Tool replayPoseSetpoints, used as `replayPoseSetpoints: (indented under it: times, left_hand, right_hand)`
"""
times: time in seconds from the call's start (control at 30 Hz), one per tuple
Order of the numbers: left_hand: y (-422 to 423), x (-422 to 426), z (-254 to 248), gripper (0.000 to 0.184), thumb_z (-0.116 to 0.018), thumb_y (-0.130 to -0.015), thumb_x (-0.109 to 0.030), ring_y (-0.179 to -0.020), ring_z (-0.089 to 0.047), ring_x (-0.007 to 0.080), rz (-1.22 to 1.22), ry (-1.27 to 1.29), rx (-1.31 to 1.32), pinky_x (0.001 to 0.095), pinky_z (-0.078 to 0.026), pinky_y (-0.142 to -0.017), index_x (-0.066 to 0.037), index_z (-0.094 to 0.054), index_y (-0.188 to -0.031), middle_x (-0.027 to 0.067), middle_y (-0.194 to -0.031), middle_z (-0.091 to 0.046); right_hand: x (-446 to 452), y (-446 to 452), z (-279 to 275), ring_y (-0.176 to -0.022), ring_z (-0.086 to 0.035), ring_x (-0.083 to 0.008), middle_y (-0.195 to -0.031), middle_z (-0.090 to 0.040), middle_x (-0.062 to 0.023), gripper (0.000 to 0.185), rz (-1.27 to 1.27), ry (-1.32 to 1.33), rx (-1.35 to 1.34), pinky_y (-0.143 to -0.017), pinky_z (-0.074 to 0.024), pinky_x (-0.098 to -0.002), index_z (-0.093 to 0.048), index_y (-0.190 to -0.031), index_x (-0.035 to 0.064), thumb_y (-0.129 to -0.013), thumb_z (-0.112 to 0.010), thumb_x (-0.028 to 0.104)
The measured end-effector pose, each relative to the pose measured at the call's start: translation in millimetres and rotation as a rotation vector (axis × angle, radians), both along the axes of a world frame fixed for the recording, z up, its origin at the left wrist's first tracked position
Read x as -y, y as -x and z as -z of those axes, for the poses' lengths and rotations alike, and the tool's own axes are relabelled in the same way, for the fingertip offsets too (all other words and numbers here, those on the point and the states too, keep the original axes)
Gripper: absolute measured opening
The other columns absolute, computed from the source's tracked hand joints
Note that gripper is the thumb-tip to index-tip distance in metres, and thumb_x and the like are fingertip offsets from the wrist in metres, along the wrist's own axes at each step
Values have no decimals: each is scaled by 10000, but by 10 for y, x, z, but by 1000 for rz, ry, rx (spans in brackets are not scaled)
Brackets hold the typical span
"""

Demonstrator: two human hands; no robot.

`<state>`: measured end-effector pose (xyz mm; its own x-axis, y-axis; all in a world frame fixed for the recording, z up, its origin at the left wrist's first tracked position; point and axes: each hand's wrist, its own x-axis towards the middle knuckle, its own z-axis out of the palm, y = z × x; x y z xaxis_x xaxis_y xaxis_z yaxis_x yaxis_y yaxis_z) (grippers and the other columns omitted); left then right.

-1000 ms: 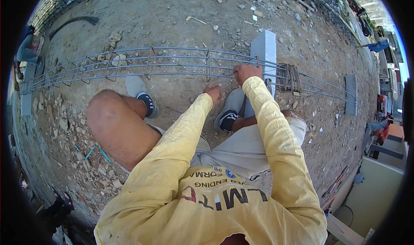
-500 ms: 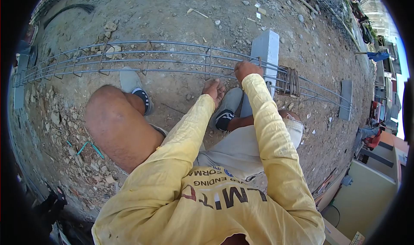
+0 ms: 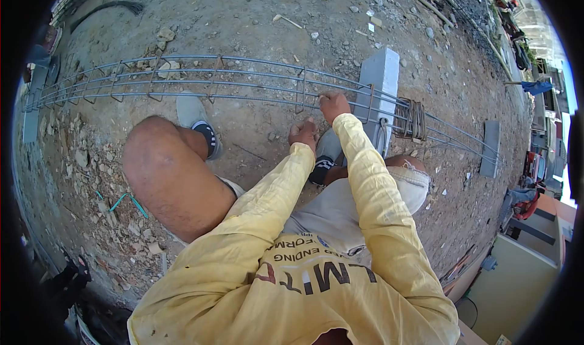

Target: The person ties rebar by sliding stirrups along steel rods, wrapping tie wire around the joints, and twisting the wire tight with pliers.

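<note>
Head view: with arms (image 3: 370, 169) outstretched toward a rebar cage (image 3: 216, 71), laid across a concrete block (image 3: 382, 71); holding right hand (image 3: 334, 106) in a tight curl at the near side; holding left hand (image 3: 303, 133) beside it, loosely curled; cannot tell whether gripping anything with either.

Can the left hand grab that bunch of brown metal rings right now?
Probably not easily: the right arm stretches out between the left hand and the bunch of brown metal rings, so the left hand would likely have to go over or around it.
</note>
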<state>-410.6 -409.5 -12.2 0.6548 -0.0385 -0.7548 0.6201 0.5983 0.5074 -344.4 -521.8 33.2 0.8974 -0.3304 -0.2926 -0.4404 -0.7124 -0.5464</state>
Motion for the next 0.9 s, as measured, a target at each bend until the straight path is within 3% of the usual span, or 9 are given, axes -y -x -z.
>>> replayPoseSetpoints:
  times: [0.1,0.3,0.43,0.73,0.9]
  left_hand:
    - [-13,16,-1,199,-713,-833,-172,-581,-547,108,-36,-88,81,252,-431,-500,-55,-553,-852,43,-710,-615]
    - [-64,-36,114,196,-715,-820,-152,-554,-527,125,18,-315,146,293,-435,-515,-28,-569,-782,69,-693,-621]
    - [-84,-143,-231,194,-714,-817,-157,-595,-543,133,75,-344,134,295,-450,-563,-20,-580,-782,81,-712,-637]
    - [-77,-185,75,209,-709,-808,-182,-630,-556,153,120,-419,181,321,-459,-604,-10,-596,-772,80,-714,-638]
    - [-105,-213,111,247,-717,-815,-218,-590,-557,131,157,-461,219,280,-455,-537,-9,-586,-819,93,-761,-659]
  right_hand:
    - [-69,69,30,-620,-633,-225,-712,-668,-109,331,72,-203,13,-624,-496,-356,-681,-1096,29,-885,-535,238]
    - [-111,196,181,-498,-463,-82,-668,-575,-8,348,266,-543,-7,-436,-356,-253,-609,-1237,46,-917,-538,162]
    - [-169,261,81,-485,-444,-83,-681,-562,-2,368,299,-675,-41,-418,-332,-246,-580,-1277,59,-927,-535,163]
    - [-240,395,115,-508,-451,-87,-690,-557,-6,410,206,-673,-19,-448,-349,-243,-548,-1323,89,-923,-531,178]
    - [-273,429,93,-494,-450,-93,-683,-557,-8,419,200,-668,3,-435,-348,-253,-543,-1334,102,-921,-518,168]
